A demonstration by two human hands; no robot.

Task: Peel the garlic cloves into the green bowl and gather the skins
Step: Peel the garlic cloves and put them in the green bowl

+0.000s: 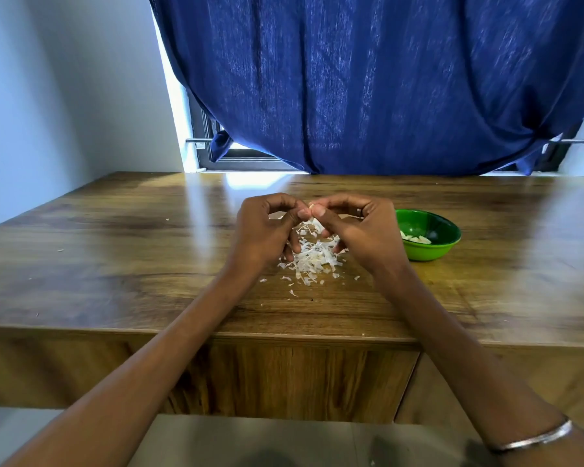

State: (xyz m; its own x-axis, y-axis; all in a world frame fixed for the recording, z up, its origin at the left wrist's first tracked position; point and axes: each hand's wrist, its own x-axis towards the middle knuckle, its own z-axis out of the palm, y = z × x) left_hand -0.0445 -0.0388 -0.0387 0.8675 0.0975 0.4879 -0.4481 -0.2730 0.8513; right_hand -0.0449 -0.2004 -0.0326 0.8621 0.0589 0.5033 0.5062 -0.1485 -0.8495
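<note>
- Both hands meet above the wooden table, forearms reaching in from the near edge: left hand and right hand each pinch the same garlic clove at the fingertips, fingers curled.
- Green bowl sits just right of the right hand, holding peeled cloves.
- Skins lie heaped beneath the hands; they look papery, weightless and easily scattered.
- Clove, judged small, firm and slippery, is best nipped at its ends.
</note>
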